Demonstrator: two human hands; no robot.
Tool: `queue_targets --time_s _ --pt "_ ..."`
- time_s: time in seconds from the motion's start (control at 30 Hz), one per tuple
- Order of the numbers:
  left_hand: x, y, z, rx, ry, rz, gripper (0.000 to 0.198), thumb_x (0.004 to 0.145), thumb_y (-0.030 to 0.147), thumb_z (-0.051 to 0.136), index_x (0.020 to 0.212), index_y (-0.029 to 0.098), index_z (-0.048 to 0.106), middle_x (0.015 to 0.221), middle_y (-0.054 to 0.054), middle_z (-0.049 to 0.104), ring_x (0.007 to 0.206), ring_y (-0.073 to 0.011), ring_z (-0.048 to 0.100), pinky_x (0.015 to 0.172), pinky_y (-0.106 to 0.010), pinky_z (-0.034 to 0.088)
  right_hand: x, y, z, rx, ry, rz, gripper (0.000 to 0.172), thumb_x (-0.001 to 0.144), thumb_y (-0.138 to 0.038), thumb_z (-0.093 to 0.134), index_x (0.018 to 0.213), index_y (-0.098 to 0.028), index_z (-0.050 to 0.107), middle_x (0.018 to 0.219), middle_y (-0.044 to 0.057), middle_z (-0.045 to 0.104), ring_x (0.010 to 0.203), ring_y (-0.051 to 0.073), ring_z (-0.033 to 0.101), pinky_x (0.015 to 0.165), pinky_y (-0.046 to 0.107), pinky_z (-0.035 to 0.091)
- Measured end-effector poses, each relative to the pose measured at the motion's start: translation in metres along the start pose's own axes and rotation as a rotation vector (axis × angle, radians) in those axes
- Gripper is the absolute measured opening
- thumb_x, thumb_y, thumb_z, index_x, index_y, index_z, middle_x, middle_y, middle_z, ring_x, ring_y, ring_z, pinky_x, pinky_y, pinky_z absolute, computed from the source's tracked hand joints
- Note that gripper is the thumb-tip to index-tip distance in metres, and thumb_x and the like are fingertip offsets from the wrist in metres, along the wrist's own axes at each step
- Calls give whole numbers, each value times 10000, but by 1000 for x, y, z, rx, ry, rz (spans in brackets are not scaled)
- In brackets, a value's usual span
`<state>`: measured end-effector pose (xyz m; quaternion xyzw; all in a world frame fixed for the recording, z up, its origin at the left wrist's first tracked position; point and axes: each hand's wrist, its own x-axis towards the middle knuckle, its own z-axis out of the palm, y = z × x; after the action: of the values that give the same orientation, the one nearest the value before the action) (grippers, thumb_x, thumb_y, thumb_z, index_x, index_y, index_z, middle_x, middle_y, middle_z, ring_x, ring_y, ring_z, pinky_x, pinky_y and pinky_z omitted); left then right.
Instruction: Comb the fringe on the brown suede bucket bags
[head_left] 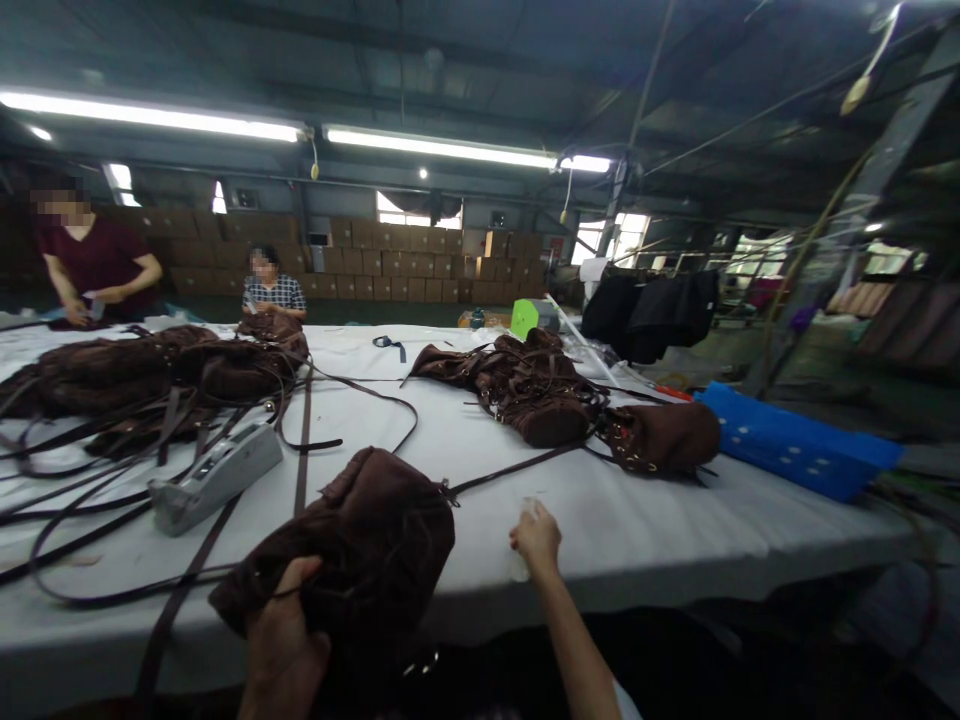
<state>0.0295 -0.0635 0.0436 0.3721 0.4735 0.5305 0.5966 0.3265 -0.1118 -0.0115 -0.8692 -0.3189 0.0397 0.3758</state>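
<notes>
My left hand (289, 630) grips a dark brown drawstring bag (375, 545) at its near left side, thumb on top. The bag is tilted over the table's front edge, with a strap running from it to the right. My right hand (537, 540) is closed on a whitish, see-through piece (519, 568), which pokes out above and below the fingers; its kind is unclear. This hand is to the right of the bag, apart from it. A grey tape dispenser (217, 475) stands on the table to the left of the bag.
More brown bags with long straps lie heaped at left (112, 370) and centre right (532, 385). One bag (664, 437) lies near a blue box (795, 440) on the white-covered table (637, 530). Two people (97, 250) work across the table. Cartons (405, 262) are stacked behind.
</notes>
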Motion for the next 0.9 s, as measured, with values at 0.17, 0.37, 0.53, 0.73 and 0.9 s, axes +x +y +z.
queue_targets --time_s 0.17,0.37,0.53,0.73,0.9 --pt "3 0 12 -63 58 44 300 555 21 566 753 234 643 589 10 640 876 -261 654 762 -320 529 -16 -23 -16 263 -48 63 459 899 -226 221 1293 -71 398 580 -7 621 435 121 609 412 170 441" --pt "-17 -16 44 -112 10 3 177 648 144 623 786 254 630 731 15 688 910 -242 651 795 -335 545 -76 -102 29 41 -63 -303 548 881 -151 327 1417 -67 249 670 80 670 583 184 663 524 234 492" --pt "-10 -12 5 67 -15 -10 296 572 34 598 758 258 647 773 7 704 1032 -276 616 828 -331 539 -77 -84 59 -435 -227 -315 621 804 -6 402 1407 -75 273 759 134 689 740 225 683 637 297 512" --pt "-1 2 -16 41 -7 27 359 551 -9 589 790 248 667 791 3 709 1080 -291 589 874 -323 523 -38 -16 38 -459 -202 -116 574 806 -9 402 1373 -46 321 794 177 685 785 256 682 653 324 489" --pt "3 8 13 -114 -123 -29 374 614 148 734 967 238 650 934 -22 708 1105 -268 580 941 -349 485 -28 3 9 -366 -132 -79 406 935 -162 237 1309 -100 382 736 120 678 696 227 678 575 283 445"
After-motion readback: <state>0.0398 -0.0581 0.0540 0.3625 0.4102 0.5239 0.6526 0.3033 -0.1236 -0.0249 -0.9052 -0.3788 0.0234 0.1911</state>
